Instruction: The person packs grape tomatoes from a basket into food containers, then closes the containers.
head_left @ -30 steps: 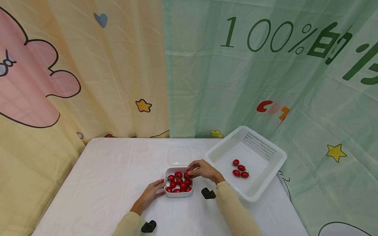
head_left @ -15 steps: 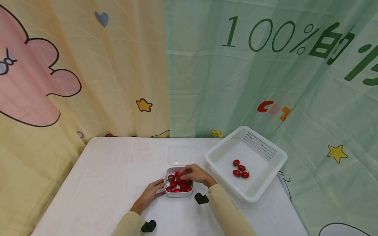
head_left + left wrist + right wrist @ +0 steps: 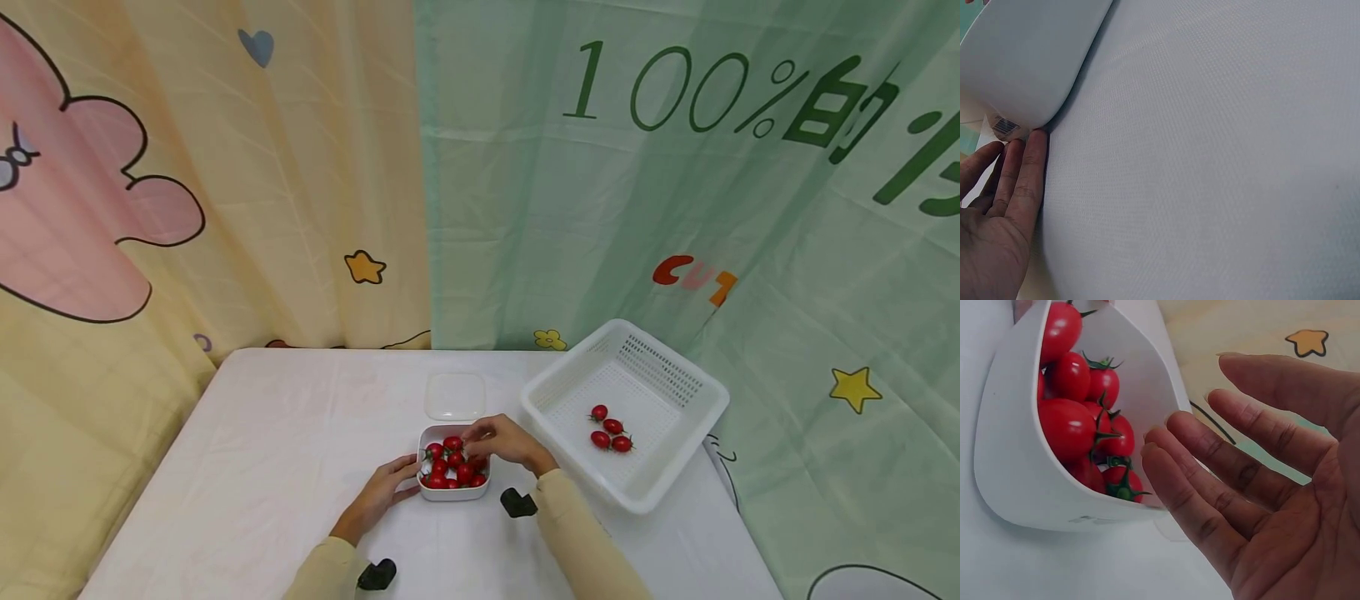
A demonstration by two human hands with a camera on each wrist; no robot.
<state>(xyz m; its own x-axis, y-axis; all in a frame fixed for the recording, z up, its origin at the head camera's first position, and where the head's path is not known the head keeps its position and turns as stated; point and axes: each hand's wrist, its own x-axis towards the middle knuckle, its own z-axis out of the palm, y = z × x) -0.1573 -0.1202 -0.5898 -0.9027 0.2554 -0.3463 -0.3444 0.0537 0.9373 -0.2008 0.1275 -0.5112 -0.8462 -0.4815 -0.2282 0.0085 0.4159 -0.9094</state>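
A small white box [image 3: 454, 495] stands on the white-covered table, holding several red cherry tomatoes [image 3: 455, 460] with green stems. My left hand [image 3: 378, 493] rests against the box's left side. In the left wrist view, its straight fingertips [image 3: 1036, 140] touch the lower wall near a barcode label. Over the box's back right corner is my right hand [image 3: 506, 440]. The right wrist view shows its fingers [image 3: 1175, 487] spread and relaxed beside the rim, with nothing between them. Part of the box's right side is hidden under this hand in the head view.
Behind the box lies a clear lid [image 3: 455, 397]. A white perforated basket [image 3: 652, 417] at the right holds several more cherry tomatoes [image 3: 612, 426]. Black wrist mounts [image 3: 519, 502] stick out from the sleeves. Printed curtains [image 3: 495, 208] hang behind the table.
My right hand has moved left over the box with a cherry tomato, let it go, then drawn slightly back right. Tomatoes at the box's front left have shifted. My left hand has stayed put.
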